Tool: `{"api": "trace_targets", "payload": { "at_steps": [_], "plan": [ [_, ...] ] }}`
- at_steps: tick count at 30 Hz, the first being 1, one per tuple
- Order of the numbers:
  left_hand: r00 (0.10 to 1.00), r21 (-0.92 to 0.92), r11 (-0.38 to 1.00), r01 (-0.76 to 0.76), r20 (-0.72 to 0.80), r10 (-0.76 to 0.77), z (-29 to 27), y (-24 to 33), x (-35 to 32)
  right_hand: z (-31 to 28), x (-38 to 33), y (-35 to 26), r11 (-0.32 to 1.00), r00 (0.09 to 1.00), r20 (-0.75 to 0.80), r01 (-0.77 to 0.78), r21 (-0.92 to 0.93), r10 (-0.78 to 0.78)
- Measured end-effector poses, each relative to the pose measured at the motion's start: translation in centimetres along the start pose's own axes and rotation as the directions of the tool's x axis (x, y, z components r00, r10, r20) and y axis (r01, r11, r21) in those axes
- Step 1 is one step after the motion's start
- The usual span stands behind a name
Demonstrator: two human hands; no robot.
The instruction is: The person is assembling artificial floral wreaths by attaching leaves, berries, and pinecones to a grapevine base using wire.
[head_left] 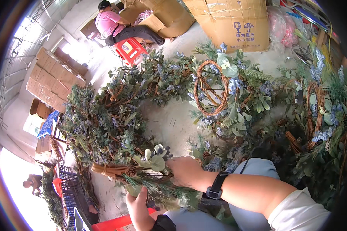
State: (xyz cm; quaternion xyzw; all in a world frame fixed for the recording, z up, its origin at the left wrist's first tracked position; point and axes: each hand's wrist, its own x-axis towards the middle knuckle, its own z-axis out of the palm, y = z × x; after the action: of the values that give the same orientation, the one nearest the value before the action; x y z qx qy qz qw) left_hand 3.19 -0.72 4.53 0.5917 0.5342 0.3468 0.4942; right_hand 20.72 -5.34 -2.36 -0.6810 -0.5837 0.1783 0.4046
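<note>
A twig wreath (115,170), seen nearly edge-on, is low in front of me. It carries a pinecone, round pale green leaves, dark berries and pine needles. My right hand (184,171) is closed at its far right side, the fingertips hidden by the hand itself and the greenery. Below the wreath, my left hand (138,208) grips its near edge by a round leaf, thumb raised and fingers partly hidden. Another wreath (212,88), with a bare twig ring and blue flowers, rests on the pile ahead. A further wreath (316,111) leans at the right.
Decorated wreaths (104,119) lie heaped in an arc around a patch of grey floor (169,119). Beyond, a person in pink (110,23) sits on a red stool (129,50) beside cardboard boxes (231,25). A dark plastic crate (73,192) stands at the lower left.
</note>
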Motion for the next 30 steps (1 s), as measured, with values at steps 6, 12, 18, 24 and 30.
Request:
{"api": "trace_targets", "payload": {
  "at_steps": [6,12,18,24,30],
  "plan": [
    [0.905,0.518,0.802,-0.297,-0.115,0.409,1.9,-1.2,0.1,-0.4,0.2,0.0,0.996,0.996,-0.011,-0.085,0.014,0.085],
    [0.852,0.515,0.791,-0.331,-0.197,0.485,4.0,-0.9,-0.2,0.4,0.2,0.2,0.997,0.997,-0.033,-0.068,0.033,0.069],
    [0.924,0.290,0.910,-0.296,-0.156,0.350,2.0,-2.4,1.8,1.0,0.3,0.2,0.998,0.997,-0.066,-0.037,0.052,0.040],
    [0.871,0.132,0.911,-0.392,-0.265,0.413,0.4,-3.9,2.6,2.2,0.7,-0.3,0.997,1.000,0.020,0.020,0.072,-0.022],
    [0.966,0.128,0.968,-0.213,-0.118,0.229,-1.5,-1.1,2.5,2.9,1.2,-0.3,0.997,0.997,0.063,0.040,0.071,-0.044]
  ]
}}
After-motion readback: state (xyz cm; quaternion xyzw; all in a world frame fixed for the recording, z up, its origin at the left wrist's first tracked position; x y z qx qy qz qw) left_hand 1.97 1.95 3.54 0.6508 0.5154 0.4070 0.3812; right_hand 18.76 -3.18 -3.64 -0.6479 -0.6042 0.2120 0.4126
